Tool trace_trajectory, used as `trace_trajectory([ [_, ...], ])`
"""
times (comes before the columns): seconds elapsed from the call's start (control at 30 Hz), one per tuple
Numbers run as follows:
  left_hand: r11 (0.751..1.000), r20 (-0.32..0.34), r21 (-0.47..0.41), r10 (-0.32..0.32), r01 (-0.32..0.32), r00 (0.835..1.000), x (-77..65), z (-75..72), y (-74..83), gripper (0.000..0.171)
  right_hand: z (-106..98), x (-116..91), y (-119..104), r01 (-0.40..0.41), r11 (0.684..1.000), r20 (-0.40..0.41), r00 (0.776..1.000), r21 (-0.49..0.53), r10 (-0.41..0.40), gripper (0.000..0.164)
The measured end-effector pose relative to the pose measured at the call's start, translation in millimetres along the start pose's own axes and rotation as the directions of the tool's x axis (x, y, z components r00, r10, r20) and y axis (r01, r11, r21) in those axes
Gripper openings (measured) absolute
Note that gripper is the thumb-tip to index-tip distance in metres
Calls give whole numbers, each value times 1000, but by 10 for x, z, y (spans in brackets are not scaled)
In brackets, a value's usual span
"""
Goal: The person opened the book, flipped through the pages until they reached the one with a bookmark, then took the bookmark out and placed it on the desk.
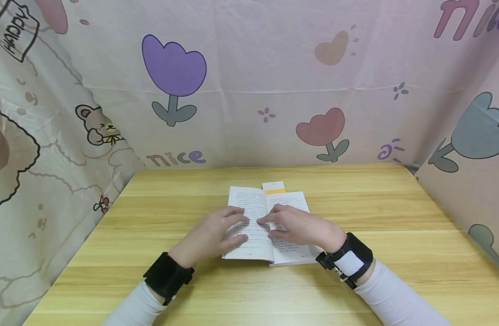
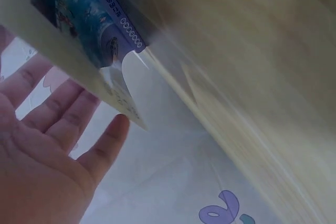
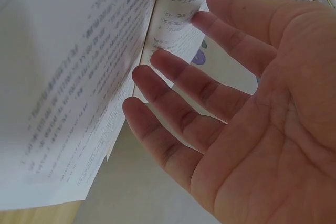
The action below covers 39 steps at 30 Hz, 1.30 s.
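Note:
A paperback book (image 1: 288,251) lies spread on the wooden table, printed text on both pages. My left hand (image 1: 214,233) rests over the left page (image 1: 253,249), fingers relaxed and spread. In the left wrist view, fingers of the left hand (image 2: 47,145) pass behind the page edge, and a blue illustrated cover (image 2: 86,14) shows beneath. My right hand (image 1: 300,226) reaches across the right page, index finger extended to the left page beside the gutter. Loosely bent, separated fingers of the right hand (image 3: 252,119) show at the book's fold in the right wrist view.
A white and yellow card (image 1: 273,187) sticks out past the book's top edge. The wooden table (image 1: 184,194) spreads around the book. A printed cloth (image 1: 241,59) hangs behind the table and along both sides. Black wrist straps (image 1: 167,276) sit on both forearms.

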<state>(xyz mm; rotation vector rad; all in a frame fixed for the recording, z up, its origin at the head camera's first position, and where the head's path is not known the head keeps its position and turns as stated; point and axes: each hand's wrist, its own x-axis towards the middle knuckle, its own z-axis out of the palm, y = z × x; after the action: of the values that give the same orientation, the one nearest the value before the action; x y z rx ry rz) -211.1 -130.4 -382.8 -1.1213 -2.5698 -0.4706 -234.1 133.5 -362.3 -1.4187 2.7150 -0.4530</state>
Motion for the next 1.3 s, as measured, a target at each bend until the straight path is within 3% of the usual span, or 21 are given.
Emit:
trace_trajectory([
  [0.23, 998, 91, 22, -64, 62, 994, -21, 15, 22, 44, 3, 1, -19, -13, 1000, 6, 1000, -22, 13, 40],
  [0.67, 997, 139, 3, -79, 80, 987, -42, 43, 1, 45, -6, 7, -29, -32, 999, 26, 999, -6, 32, 42],
  [0.97, 996, 168, 5, -88, 89, 982, -33, 58, 1, 44, -9, 17, -29, -48, 998, 24, 999, 48, 47, 28],
  [1.3, 993, 217, 14, -113, 113, 969, -40, 76, -13, 48, -7, 11, -33, -52, 998, 34, 998, 36, 51, 29],
])
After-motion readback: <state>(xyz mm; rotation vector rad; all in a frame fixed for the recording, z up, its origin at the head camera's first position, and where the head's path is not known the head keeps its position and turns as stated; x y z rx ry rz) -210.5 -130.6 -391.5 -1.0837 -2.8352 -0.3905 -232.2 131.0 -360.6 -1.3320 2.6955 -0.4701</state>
